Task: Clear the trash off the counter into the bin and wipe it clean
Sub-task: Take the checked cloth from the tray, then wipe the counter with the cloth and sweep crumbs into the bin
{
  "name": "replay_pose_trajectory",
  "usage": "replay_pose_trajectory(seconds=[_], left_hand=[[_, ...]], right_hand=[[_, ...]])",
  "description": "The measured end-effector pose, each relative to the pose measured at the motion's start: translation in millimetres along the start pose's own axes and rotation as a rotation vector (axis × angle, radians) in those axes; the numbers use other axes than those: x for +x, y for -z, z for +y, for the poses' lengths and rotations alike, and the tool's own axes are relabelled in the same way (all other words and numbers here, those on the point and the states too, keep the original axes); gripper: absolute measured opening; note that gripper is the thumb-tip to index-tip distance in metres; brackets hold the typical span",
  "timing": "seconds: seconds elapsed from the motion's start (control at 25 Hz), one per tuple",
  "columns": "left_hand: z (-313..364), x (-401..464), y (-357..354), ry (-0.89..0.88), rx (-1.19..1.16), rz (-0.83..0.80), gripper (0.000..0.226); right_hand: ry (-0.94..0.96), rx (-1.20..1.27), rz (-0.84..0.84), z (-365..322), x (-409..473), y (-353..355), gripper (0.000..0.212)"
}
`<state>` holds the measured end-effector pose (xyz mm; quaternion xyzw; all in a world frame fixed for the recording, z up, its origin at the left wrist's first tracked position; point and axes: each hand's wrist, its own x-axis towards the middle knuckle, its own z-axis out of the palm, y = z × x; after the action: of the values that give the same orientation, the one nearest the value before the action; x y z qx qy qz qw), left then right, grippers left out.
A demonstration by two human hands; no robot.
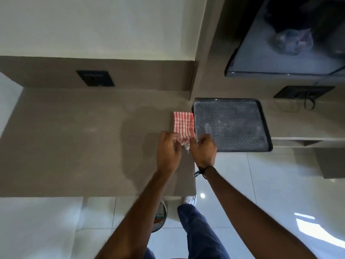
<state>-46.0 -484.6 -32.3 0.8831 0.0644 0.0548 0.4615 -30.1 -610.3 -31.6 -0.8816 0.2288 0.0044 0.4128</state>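
Near the counter [74, 146] edge, both hands, left [169, 152] and right [204, 150], pinch the striped cloth's [183, 126] near end.

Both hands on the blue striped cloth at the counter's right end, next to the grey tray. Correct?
Not quite: the head view shows the cloth striped red and white, not blue. The rest holds: left hand and right hand hold its near edge at the counter's right end, beside the grey tray.
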Motion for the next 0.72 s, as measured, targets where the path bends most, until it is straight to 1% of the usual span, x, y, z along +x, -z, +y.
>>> replay_pose_trajectory(seconds=[0.08, 0.2, 0.24, 0.32, 0.44, 0.52, 0.6, 0.64, 0.72], left_hand=[[-11.8, -40.2, 5.0, -0.083, -0.037, -0.100, 0.020], [-33.1, -107.2, 24.6, -0.141, -0.049, -0.242, 0.018], [-42.7, -128.8, 32.9, -0.150, -0.042, -0.272, 0.018], [-69.2, -170.3, 53.5, -0.134, -0.034, -0.313, 0.017], [-135.9, -218.3, 72.5, -0.019, -0.012, -0.357, 0.015], [-193.7, -244.0, 71.0, 0.104, 0.020, -0.367, 0.012], [-260.5, -264.9, 57.1, 0.227, 0.049, -0.364, 0.009], [-293.5, -273.3, 45.3, 0.289, 0.069, -0.351, 0.009], [-353.1, -287.0, 18.9, 0.457, 0.102, -0.330, 0.009]], right_hand=[[0.023, 0.027, 0.144, 14.8, -43.4, -2.0, 0.023], [-0.052, 0.045, 0.306, 44.5, -122.6, -11.0, 0.020], [-0.083, 0.038, 0.339, 55.9, -148.1, -15.9, 0.021], [-0.129, 0.014, 0.346, 79.9, -196.8, -29.6, 0.025], [-0.269, 0.008, 0.239, 116.2, -249.5, -65.4, 0.030], [-0.428, -0.029, 0.069, 153.7, -263.6, -99.7, 0.028], [-0.571, -0.074, -0.152, 202.4, -265.4, -141.6, 0.034], [-0.603, -0.102, -0.245, 228.8, -261.8, -164.2, 0.039], [-0.633, -0.165, -0.355, 278.1, -256.3, -204.9, 0.049]])
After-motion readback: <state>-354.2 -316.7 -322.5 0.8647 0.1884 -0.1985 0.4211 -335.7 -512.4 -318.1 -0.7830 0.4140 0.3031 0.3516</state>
